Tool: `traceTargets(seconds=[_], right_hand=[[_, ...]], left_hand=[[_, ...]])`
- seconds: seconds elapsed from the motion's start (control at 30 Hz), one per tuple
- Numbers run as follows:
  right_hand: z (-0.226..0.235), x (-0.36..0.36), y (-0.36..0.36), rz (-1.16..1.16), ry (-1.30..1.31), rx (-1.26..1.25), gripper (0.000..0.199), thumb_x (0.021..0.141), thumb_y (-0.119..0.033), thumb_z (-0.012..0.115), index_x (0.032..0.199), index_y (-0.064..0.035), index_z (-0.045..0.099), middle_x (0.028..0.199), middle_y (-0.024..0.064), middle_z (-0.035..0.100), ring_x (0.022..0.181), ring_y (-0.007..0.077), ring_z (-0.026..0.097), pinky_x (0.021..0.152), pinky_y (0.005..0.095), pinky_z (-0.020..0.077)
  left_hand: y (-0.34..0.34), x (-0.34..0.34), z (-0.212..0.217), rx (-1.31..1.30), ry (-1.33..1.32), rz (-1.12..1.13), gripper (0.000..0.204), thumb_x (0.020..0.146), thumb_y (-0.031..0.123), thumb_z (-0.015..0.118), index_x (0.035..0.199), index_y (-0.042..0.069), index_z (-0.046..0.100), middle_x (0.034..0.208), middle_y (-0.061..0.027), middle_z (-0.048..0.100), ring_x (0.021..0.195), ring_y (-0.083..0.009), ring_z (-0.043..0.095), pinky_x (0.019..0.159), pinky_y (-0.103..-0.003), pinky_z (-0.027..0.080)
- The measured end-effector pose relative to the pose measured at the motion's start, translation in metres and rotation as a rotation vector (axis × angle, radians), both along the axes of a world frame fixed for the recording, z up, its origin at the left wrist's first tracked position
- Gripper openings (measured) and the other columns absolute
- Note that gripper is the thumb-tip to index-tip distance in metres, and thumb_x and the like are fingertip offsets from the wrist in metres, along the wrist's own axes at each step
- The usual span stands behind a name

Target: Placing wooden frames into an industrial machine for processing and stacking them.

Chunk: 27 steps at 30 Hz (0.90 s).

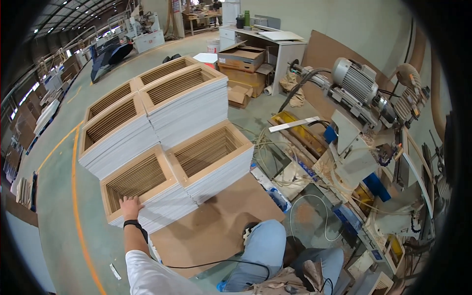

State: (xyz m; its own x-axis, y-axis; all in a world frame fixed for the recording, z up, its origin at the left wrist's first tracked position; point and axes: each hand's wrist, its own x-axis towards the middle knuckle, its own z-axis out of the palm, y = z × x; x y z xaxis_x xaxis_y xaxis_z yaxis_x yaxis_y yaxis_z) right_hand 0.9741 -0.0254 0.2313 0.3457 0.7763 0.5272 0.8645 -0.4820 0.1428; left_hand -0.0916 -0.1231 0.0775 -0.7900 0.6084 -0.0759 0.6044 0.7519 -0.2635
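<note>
My left hand (130, 206) rests flat on the near rim of the top wooden frame (137, 180) of the nearest stack, fingers spread, a black band at the wrist. That stack of square hollow frames stands on a brown board (216, 226) on the floor. A second stack (212, 156) stands beside it on the right, and taller stacks (177, 98) rise behind. My right hand is not in view. My knees in blue jeans (265, 246) show at the lower middle.
A woodworking machine with a grey motor (355, 81) and cables fills the right side. Cardboard boxes (243, 59) and a white desk (275, 42) stand behind the stacks. An orange line (76, 196) runs along the green floor at left.
</note>
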Motion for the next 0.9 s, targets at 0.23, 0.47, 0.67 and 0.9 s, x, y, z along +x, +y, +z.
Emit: traceTargets(seconds=[0.23, 0.47, 0.67, 0.9], right_hand=[[-0.168, 0.074, -0.144, 0.08, 0.295, -0.49, 0.055, 0.08, -0.029, 0.065, 0.13, -0.0105, 0.049, 0.122, 0.0235, 0.052, 0.111, 0.0407, 0.05, 0.087, 0.045, 0.0443], [-0.127, 0.006, -0.165, -0.464, 0.763, -0.156, 0.054, 0.066, -0.024, 0.076, 0.111, -0.004, 0.055, 0.099, 0.0205, 0.062, 0.095, 0.04, 0.058, 0.08, 0.0426, 0.0479], [-0.01, 0.036, -0.175, -0.436, 0.675, 0.239, 0.024, 0.068, -0.002, 0.059, 0.091, -0.0017, 0.064, 0.071, 0.0186, 0.062, 0.069, 0.0252, 0.063, 0.064, 0.0363, 0.0478], [0.143, -0.002, -0.08, 0.188, 0.393, 0.454, 0.025, 0.076, 0.002, 0.058, 0.1, -0.0022, 0.059, 0.071, 0.0092, 0.059, 0.063, 0.0195, 0.059, 0.059, 0.0308, 0.0456]], left_hand=[[0.151, 0.108, 0.011, 0.233, 0.177, -0.168, 0.07, 0.068, 0.025, 0.076, 0.128, 0.007, 0.047, 0.123, -0.0156, 0.049, 0.116, -0.0298, 0.046, 0.099, -0.048, 0.034], [0.327, 0.524, 0.16, 0.878, -0.925, -1.597, 0.043, 0.075, 0.022, 0.071, 0.11, 0.003, 0.057, 0.105, -0.0173, 0.059, 0.098, -0.0345, 0.056, 0.082, -0.041, 0.048], [0.393, 0.81, 0.272, 0.851, -0.752, -1.984, 0.054, 0.079, 0.037, 0.065, 0.12, 0.004, 0.053, 0.122, -0.0147, 0.051, 0.115, -0.0339, 0.046, 0.096, -0.043, 0.037], [0.467, 0.866, 0.281, 0.791, -0.364, -1.767, 0.062, 0.08, 0.056, 0.055, 0.116, 0.005, 0.057, 0.114, -0.0161, 0.058, 0.108, -0.0319, 0.053, 0.09, -0.044, 0.043]])
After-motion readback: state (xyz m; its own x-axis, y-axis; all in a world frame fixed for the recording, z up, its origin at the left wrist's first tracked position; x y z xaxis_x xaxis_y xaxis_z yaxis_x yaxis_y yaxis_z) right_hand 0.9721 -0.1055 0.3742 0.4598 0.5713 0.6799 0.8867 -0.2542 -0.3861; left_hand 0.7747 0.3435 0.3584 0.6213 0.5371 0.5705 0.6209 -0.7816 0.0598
